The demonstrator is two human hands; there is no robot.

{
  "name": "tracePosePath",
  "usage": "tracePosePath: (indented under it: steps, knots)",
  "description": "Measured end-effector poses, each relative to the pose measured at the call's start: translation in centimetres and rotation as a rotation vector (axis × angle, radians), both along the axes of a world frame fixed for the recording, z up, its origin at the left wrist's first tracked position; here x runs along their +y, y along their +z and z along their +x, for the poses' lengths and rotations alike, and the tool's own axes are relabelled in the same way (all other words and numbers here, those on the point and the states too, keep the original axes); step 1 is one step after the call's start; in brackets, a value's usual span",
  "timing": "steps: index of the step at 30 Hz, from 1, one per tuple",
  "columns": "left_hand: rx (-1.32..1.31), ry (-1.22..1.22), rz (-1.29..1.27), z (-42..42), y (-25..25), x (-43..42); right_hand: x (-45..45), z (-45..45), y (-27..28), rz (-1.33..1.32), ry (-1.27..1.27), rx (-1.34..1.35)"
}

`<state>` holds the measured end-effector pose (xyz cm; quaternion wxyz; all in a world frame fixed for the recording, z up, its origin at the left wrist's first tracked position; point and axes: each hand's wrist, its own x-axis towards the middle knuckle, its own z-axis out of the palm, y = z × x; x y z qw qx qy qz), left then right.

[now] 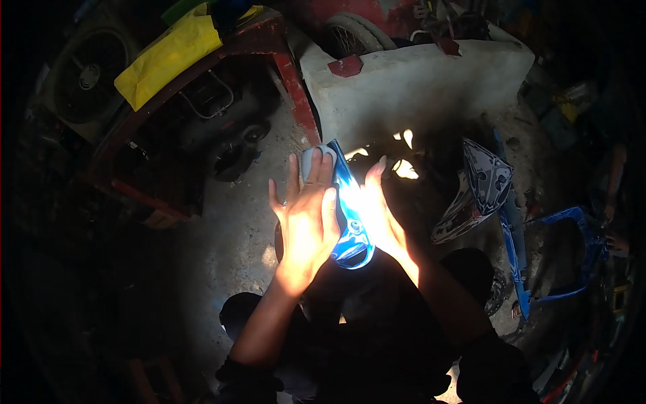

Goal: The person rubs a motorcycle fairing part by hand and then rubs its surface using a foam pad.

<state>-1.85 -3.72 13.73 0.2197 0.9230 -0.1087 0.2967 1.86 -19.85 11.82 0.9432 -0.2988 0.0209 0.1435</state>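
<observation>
A glossy blue panel (354,250), long and narrow with a rounded lower end and a small hole, is held tilted in front of my body. My left hand (304,219) has its fingers spread, with fingertips over a light grey pad-like piece (309,156) at the panel's upper left. Whether that piece is loose or part of the panel, I cannot tell. My right hand (387,225) holds the panel's right edge, one digit pointing up. Strong light bleaches this hand, and its other fingers are hidden.
A patterned dark panel (488,176) and blue frame pieces (515,259) lie at right. Ahead stands a pale curved panel (410,77), with a spoked wheel (353,37) behind it. A red metal frame (296,94) and yellow bag (171,57) are at upper left.
</observation>
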Motion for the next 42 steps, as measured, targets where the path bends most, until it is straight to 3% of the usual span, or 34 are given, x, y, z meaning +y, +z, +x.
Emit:
tracePosePath:
  steps: [10,13,16,20,24,28,30,34,36,37,42]
  knots:
    - [0.064,-0.255,-0.037,-2.6,-1.7,-3.0,0.3,-0.3,1.2,0.049,0.061,0.033]
    - [0.023,-0.112,0.051,-1.4,-1.4,-2.7,0.5,-0.4,1.5,0.039,0.068,0.049]
    - [0.011,0.026,-0.125,-0.2,-1.6,-3.2,1.0,-0.7,2.2,0.04,0.071,0.081]
    - [0.006,-0.109,0.016,-1.8,-2.6,-3.9,0.9,-0.3,2.3,0.048,0.037,0.101]
    - [0.069,0.077,-0.098,0.2,-1.1,-3.0,0.4,0.2,0.6,0.069,0.021,0.086]
    - [0.148,-0.296,-0.101,-2.9,-1.2,-3.9,0.9,0.6,0.5,0.098,0.061,0.086]
    - [0.137,-0.2,0.012,-2.0,-0.7,-3.6,1.1,0.8,-0.2,0.1,0.081,0.07]
    - [0.135,-0.076,-0.296,-0.4,-0.9,-3.5,1.0,1.2,-3.1,0.038,0.107,-0.046]
    - [0.157,-0.203,0.02,-2.6,-0.8,-3.9,0.9,2.5,-2.9,0.006,0.114,-0.077]
    - [0.141,-0.238,0.062,-3.1,-0.7,-4.3,0.9,2.5,-2.7,-0.007,0.115,-0.082]
    - [0.122,0.016,-0.115,-0.1,-0.1,-3.0,1.5,1.1,-1.6,0.035,0.176,-0.087]
